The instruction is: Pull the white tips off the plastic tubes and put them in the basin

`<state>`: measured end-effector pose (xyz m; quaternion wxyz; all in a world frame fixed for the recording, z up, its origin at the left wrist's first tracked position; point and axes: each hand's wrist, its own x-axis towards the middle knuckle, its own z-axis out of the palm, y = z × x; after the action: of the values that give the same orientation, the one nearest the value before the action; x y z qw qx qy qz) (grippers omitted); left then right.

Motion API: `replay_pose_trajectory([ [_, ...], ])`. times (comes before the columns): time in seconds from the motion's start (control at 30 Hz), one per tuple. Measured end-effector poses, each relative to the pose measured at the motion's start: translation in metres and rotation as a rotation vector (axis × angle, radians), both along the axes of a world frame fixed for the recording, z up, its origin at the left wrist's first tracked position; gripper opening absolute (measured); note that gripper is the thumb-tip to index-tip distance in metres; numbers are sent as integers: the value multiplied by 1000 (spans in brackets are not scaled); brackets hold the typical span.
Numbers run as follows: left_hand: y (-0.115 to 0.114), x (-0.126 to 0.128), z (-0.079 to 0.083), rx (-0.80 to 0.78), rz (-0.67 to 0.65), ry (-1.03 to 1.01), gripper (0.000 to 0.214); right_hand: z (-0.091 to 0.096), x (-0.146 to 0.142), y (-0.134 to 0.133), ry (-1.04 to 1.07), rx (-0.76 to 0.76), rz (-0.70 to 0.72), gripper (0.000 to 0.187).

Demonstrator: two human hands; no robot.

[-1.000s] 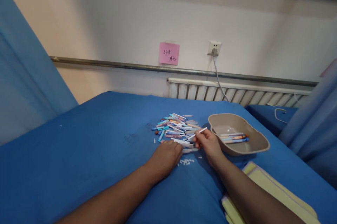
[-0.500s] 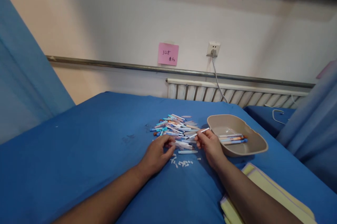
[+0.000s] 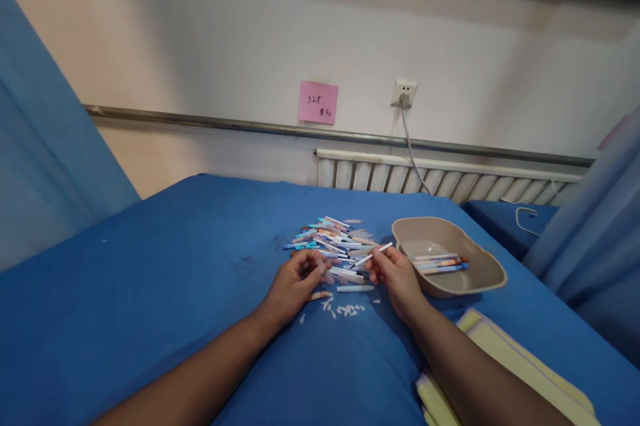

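Observation:
My right hand (image 3: 397, 276) pinches a thin white pen refill (image 3: 373, 255) with a dark end pointing down to the left. My left hand (image 3: 293, 283) is closed, thumb against fingers, at the near left edge of a pile of pens and refills (image 3: 340, 239). What those fingers hold, if anything, is too small to make out. An orange patterned pen barrel (image 3: 319, 295) lies partly under the left hand. Closer to me are several small white conical tips (image 3: 347, 311) and a pale blue pen barrel (image 3: 355, 289).
A beige plastic basin (image 3: 487, 266) holding several pens (image 3: 440, 264) stands right of the pile. A folded yellow cloth (image 3: 520, 366) lies under my right forearm. Blue cloth (image 3: 175, 266) covers the surface. Behind are a radiator (image 3: 380, 173) and a plugged-in cord (image 3: 407, 133).
My left hand has lifted slightly and shifted left. An orange pen barrel and another white tip now show beside it. My right hand still holds the refill.

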<state>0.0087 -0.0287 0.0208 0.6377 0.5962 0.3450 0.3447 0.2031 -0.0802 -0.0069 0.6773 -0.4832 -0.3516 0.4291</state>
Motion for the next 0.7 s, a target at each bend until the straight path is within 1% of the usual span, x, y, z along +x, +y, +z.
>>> replay_pose_trajectory([
  [0.07, 1, 0, -2, 33, 2, 25, 32, 1, 0, 0, 18, 16, 11, 31],
  [0.17, 2, -1, -4, 152, -82, 125, 34, 3, -2, -2, 44, 63, 35, 30],
  [0.27, 3, -2, -3, 363, -158, 232, 33, 5, -4, -4, 59, 90, 52, 28],
  [0.33, 2, -2, -1, 511, -180, 286, 30, 7, -6, -5, 61, 90, 67, 27],
  [0.4, 2, -3, 1, 606, -204, 328, 27, 8, -8, -5, 57, 87, 78, 27],
  [0.47, 1, -3, 2, 640, -225, 342, 27, 9, -9, -6, 47, 82, 80, 28],
  [0.7, -1, -3, 2, 633, -240, 350, 25, 8, -11, -7, -7, 72, 101, 28],
])
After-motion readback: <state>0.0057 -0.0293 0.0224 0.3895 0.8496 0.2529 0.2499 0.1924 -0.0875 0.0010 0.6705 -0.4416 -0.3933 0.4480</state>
